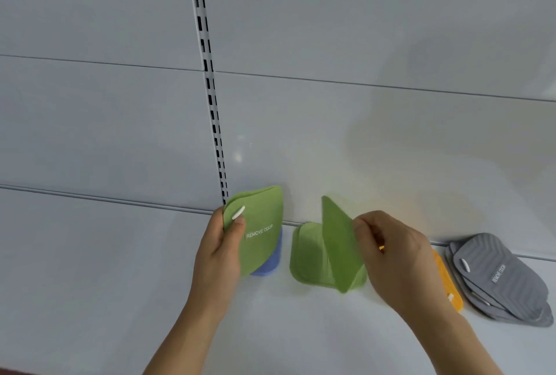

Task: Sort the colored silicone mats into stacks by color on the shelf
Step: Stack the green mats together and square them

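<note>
Up close, white letters on the green mat [258,233] in the left hand [218,257] say REMOVE ODOR, and the top gray mat [496,275] far right has the same kind of words, too small to read well. That hand curls around the mat's edge, thumb on the front, and holds it up over a blue mat [269,266]. Next to it, the right hand [394,257] pinches another green mat [338,245] standing on its edge on the flat green stack [307,257] on the white shelf [301,329]. An orange mat [448,284] peeks out behind that hand
</note>
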A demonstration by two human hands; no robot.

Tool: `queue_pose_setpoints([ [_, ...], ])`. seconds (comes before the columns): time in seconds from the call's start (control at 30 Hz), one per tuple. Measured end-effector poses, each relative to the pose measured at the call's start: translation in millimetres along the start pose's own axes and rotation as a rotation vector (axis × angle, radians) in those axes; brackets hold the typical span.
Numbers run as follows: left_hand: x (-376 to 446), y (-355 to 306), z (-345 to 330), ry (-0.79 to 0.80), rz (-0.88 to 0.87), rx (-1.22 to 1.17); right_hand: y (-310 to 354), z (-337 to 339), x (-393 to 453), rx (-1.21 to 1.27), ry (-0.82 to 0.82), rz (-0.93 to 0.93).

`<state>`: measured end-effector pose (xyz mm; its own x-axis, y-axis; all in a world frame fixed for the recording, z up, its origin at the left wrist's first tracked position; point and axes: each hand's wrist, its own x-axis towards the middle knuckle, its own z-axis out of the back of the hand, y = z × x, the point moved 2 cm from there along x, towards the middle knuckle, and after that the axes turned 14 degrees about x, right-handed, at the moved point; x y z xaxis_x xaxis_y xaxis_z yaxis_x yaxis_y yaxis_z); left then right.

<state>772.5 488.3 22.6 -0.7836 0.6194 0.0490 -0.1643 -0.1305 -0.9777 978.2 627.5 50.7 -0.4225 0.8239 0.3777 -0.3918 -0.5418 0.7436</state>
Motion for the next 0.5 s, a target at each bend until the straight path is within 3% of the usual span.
queue_pose_setpoints([
  [0.17, -7.5, -1.4, -9.9, 0.038, 0.02, -0.042, 28.2, -21.2, -9.3, 0.436, 0.049, -0.267],
  [0.5, -28.4, 0.9, -28.7, 0.233, 0.019, 0.007, 57.6, -60.5, -21.8, 0.702, 0.115, -0.356],
])
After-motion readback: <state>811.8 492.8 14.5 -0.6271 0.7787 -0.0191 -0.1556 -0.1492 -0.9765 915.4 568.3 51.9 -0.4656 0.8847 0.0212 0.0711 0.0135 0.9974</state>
